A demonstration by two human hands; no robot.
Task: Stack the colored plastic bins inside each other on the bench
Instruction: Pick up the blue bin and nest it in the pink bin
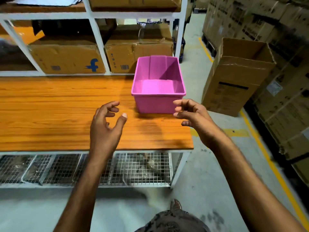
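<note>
Orange wooden bench (58, 106), white frame; pink bin (158, 97) standing upright near right end, empty inside.

An open, empty pink plastic bin (158, 84) stands upright near the right end of the wooden tabletop (58, 111).

The pink bin (158, 84) is smooth plastic with a slight sheen, the worktop (58, 111) is orange wood-grain with a smooth satin finish, the rack frame (97, 36) is white-painted metal, the lower shelf (133, 168) is bare wire mesh, and the boxes (66, 59) are matt, creased cardboard.
</note>
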